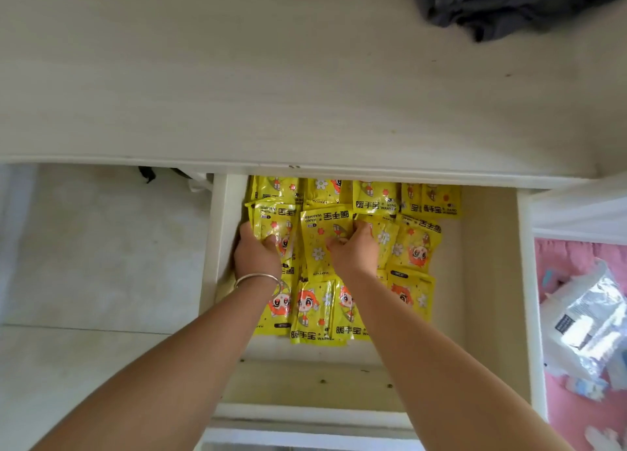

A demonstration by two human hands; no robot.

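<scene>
Packets [415, 243], yellow ones printed "HAND WARMER", lie in the open drawer [488, 264] under the counter [271, 77]. Your left hand [258, 252] and right hand [353, 252] both reach in, fingers curled onto them. Bare drawer floor on the right, while the left stack hugs the drawer wall.

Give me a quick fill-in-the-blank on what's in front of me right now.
1. The left hand and right hand each grip hand-warmer packets coloured ____.
2. The packets lie in an open ____ below the desktop.
3. The bangle sits on the ____ wrist.
4. The dark grey cloth lies at the desktop's far ____ corner.
Missing words: yellow; drawer; left; right.
</scene>
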